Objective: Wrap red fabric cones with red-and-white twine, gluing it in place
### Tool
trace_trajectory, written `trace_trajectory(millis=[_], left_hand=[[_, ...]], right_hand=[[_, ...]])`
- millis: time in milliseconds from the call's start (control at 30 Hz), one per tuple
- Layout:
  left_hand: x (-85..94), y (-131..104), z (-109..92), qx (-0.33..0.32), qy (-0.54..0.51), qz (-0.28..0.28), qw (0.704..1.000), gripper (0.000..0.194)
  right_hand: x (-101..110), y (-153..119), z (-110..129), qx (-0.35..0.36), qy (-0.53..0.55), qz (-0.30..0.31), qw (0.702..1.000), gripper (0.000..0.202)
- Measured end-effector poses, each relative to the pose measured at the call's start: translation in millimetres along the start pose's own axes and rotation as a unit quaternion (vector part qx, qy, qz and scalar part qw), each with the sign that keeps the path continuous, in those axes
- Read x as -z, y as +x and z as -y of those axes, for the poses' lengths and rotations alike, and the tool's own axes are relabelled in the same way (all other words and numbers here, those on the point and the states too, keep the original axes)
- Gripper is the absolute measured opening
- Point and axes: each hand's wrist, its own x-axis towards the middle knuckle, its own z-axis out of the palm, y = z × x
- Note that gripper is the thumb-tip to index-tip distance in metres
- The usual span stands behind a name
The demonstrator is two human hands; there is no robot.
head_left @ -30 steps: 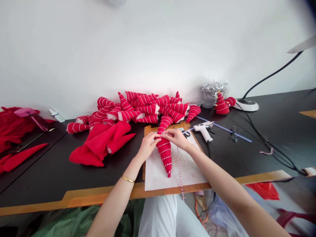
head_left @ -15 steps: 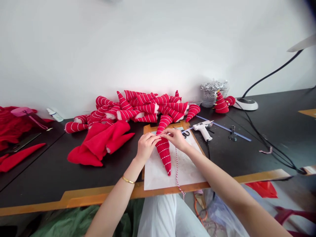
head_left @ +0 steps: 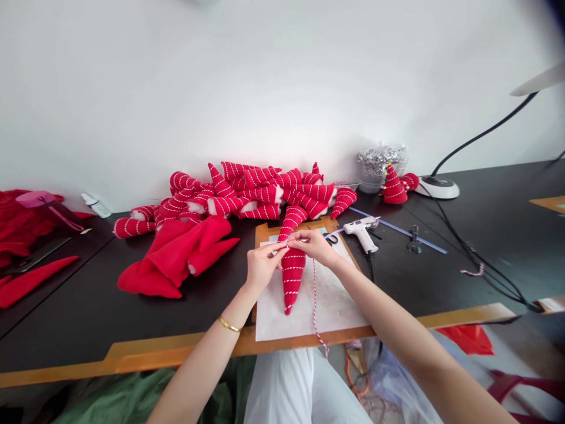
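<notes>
A red cone with white spiral stripes (head_left: 292, 280) lies on the white sheet (head_left: 273, 321), its tip toward the table's front edge. My left hand (head_left: 263, 265) and my right hand (head_left: 312, 246) meet over its upper part, fingertips pinched together. What is between the fingertips is too small to make out, perhaps an end of the cord. A red-and-white twisted cord (head_left: 315, 294) hangs from under my right hand down across the sheet and over the edge. Another striped cone (head_left: 293, 219) extends just behind my hands.
Striped cones (head_left: 265, 194) are heaped along the wall. Red fabric (head_left: 163, 262) lies left. A white glue gun (head_left: 362, 231), black scissors (head_left: 331, 238), a blue strip (head_left: 397, 227), a lamp (head_left: 439, 187) and cables are to the right.
The tip of the striped cone under my hands has swung to the left. My fingers have shifted slightly and remain pinched close together.
</notes>
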Motion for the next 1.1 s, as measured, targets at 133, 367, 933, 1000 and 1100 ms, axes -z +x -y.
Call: trace_trajectory(millis=[133,367,933,1000,1100], left_hand=[[-2.9,3,1,0.104,-0.074,0.016,0.992,0.027],[1.0,9,5,0.148,-0.092,0.055,0.983,0.033],[-7.8,10,3,0.281,-0.307,0.017,0.909,0.025],[-8.8,10,4,0.280,-0.319,0.008,0.905,0.025],[-9.9,10,5,0.277,-0.340,-0.004,0.899,0.022]], right_hand=[[0,1,-2,0.017,-0.015,-0.004,1.000,0.022],[-2,1,-7,0.027,-0.029,-0.008,0.999,0.019],[-9,-2,-6,0.091,-0.090,-0.058,0.990,0.022],[-12,-3,-6,0.097,-0.088,-0.075,0.988,0.020],[-15,-5,-6,0.107,-0.086,-0.091,0.986,0.017]])
